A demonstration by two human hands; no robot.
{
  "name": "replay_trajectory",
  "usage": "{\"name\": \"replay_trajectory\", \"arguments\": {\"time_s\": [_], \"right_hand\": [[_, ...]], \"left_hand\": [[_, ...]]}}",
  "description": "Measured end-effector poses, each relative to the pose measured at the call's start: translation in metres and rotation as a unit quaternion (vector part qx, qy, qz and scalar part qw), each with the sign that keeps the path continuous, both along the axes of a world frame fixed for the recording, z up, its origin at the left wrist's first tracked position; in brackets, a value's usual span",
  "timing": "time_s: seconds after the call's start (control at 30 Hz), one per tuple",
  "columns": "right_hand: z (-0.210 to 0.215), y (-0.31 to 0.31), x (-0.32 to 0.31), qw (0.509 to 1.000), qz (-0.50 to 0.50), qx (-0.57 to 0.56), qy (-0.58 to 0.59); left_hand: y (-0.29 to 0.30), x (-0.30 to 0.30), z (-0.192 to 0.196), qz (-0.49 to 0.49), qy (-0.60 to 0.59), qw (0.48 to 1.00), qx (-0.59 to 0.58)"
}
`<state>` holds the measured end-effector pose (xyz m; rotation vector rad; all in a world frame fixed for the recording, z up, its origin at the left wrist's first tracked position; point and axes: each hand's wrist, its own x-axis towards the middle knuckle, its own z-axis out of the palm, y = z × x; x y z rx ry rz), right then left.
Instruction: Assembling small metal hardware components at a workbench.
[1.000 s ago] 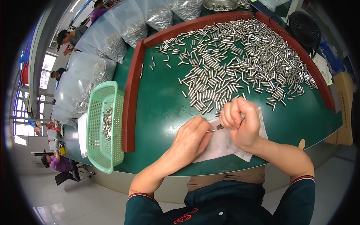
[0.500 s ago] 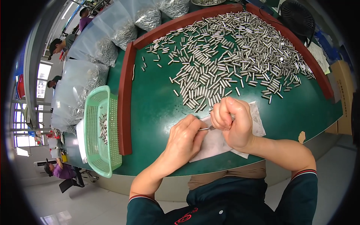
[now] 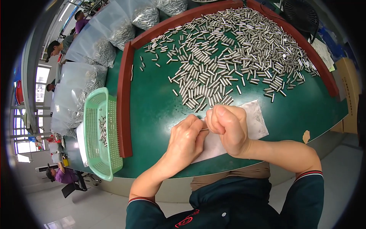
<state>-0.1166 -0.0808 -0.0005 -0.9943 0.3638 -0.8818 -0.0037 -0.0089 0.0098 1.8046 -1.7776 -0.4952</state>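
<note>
My left hand (image 3: 185, 139) is closed in a pinch, and a sliver of a small metal pin (image 3: 204, 129) shows at its fingertips. Pressed close beside it, my right hand (image 3: 228, 128) is curled into a fist; whatever it grips is hidden by the fingers. Both hands hover over a pale cloth (image 3: 253, 118) near the table's front edge. Just beyond them spreads a large heap of short shiny metal pins (image 3: 206, 86), lying loose on the green table (image 3: 152, 114).
Dark red rails (image 3: 125, 107) border the pins. Left stands a light green basket (image 3: 119, 152) holding some pins. Clear bags of pins (image 3: 103, 51) line the far left. A black fan (image 3: 301, 17) and cardboard box (image 3: 349, 87) are at right. Other people work in the left background.
My right hand has shifted left, closer to my left hand, covering the dark piece that showed between them. My left hand has moved slightly left. The view has shifted a little.
</note>
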Motion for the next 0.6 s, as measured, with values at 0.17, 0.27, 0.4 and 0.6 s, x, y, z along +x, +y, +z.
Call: {"name": "replay_trajectory", "arguments": {"time_s": [0.17,0.27,0.4,0.6], "right_hand": [[0.003,0.002,0.003,1.000,-0.004,-0.012,0.015],[0.002,0.001,0.003,0.999,-0.009,-0.027,0.016],[-0.001,0.000,-0.001,1.000,0.005,-0.011,0.008],[0.004,-0.012,-0.006,0.999,-0.010,0.002,-0.042]], "left_hand": [[-0.001,0.000,0.001,-0.001,-0.003,1.000,-0.009],[0.000,-0.002,0.000,-0.002,-0.010,1.000,-0.019],[0.004,-0.001,0.005,0.016,0.007,1.000,0.010],[0.002,-0.003,0.003,0.035,0.001,0.999,0.009]]}}
